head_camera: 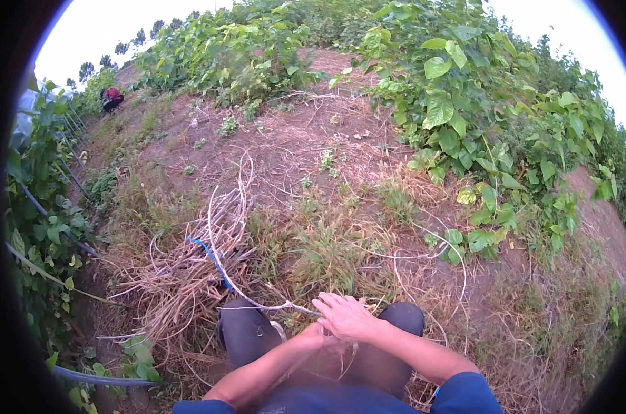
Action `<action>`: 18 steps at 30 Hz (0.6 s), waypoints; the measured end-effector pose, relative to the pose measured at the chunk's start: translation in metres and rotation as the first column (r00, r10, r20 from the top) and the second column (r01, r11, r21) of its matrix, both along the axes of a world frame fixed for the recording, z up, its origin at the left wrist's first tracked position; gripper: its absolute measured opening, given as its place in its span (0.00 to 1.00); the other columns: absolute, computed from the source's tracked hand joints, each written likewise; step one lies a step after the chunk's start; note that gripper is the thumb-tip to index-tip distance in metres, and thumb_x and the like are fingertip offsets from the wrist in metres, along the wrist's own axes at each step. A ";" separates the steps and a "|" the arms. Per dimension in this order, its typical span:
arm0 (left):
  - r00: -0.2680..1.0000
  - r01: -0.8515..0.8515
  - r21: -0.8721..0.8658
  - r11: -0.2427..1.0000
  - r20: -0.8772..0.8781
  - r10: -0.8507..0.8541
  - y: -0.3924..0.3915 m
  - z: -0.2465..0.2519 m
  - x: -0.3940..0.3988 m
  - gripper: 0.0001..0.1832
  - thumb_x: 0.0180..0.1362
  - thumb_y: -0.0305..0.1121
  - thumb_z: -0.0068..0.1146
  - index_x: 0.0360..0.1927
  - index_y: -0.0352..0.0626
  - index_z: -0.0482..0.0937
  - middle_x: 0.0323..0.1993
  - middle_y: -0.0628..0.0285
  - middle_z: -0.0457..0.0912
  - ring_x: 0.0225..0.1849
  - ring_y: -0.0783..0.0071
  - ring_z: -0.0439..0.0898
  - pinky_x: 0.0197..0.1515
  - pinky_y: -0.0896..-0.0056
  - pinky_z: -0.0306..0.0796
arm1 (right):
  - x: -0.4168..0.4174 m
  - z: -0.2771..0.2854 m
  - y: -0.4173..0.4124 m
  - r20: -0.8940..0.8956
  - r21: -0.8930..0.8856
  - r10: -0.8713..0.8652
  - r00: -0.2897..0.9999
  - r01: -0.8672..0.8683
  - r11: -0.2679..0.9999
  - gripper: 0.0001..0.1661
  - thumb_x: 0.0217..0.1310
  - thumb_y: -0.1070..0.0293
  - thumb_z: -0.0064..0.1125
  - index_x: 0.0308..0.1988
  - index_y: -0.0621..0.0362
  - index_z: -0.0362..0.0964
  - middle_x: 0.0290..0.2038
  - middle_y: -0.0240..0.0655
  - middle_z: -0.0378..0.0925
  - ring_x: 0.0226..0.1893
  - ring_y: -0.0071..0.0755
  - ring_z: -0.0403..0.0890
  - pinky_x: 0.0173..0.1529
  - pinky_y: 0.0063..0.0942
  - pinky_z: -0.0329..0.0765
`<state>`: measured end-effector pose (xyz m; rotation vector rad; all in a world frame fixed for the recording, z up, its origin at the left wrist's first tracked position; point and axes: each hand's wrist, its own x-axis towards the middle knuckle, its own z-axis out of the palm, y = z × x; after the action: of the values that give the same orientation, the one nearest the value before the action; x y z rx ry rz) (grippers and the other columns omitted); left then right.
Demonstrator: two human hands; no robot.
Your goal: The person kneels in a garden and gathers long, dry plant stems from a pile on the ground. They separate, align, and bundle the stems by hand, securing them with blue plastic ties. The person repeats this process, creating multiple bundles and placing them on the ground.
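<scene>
My right hand point(344, 316) lies flat across my left hand point(315, 334) between my knees, its fingers straight and side by side. A long pale vine stem point(264, 306) runs in between the two palms and is pinched there. From the hands the stem passes over my left knee, then curves up beside a heap of dry cut stems point(189, 279). Most of my left hand's fingers are hidden under the right. Thin pale strands point(350, 359) hang below the hands. A blue strip point(209, 259) lies across the heap, close to the long stem.
Loose bent stems point(460, 274) lie on the grass at right. Leafy vines point(442, 108) stand at the right and back; more climb supports along the left edge. A dark pipe point(106, 380) crosses the lower left. Far off at upper left, a person point(111, 98) bends down.
</scene>
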<state>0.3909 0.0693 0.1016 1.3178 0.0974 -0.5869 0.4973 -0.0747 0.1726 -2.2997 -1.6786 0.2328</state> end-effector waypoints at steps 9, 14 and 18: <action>0.996 0.040 0.427 0.904 0.055 -0.070 -0.015 0.052 -0.032 0.25 0.60 0.37 0.66 0.59 0.37 0.76 0.44 0.54 0.87 0.44 0.61 0.86 0.47 0.63 0.79 | -0.006 -0.027 -0.013 0.061 -0.157 -0.018 0.998 0.027 0.987 0.28 0.72 0.53 0.50 0.60 0.62 0.69 0.66 0.51 0.66 0.67 0.52 0.67 0.61 0.50 0.69; 0.870 -0.195 0.864 0.465 0.371 -0.324 -0.021 0.113 -0.061 0.29 0.58 0.41 0.67 0.60 0.38 0.74 0.51 0.49 0.82 0.52 0.49 0.82 0.54 0.54 0.78 | -0.015 -0.034 -0.009 0.119 -0.307 0.012 0.993 0.025 0.952 0.30 0.72 0.49 0.49 0.56 0.65 0.72 0.63 0.51 0.69 0.68 0.54 0.65 0.66 0.53 0.64; 0.713 -0.486 0.836 0.256 0.549 -0.437 0.001 0.119 -0.073 0.41 0.52 0.50 0.72 0.64 0.36 0.72 0.64 0.47 0.73 0.70 0.46 0.68 0.72 0.46 0.61 | -0.018 -0.027 -0.008 0.116 -0.249 0.029 0.993 0.001 0.969 0.39 0.71 0.38 0.47 0.55 0.67 0.74 0.60 0.54 0.73 0.68 0.55 0.66 0.71 0.53 0.59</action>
<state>0.3181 0.0708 0.2202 2.7688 -0.2222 0.2311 0.4795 -0.0827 0.1461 -2.5280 -1.8164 0.3325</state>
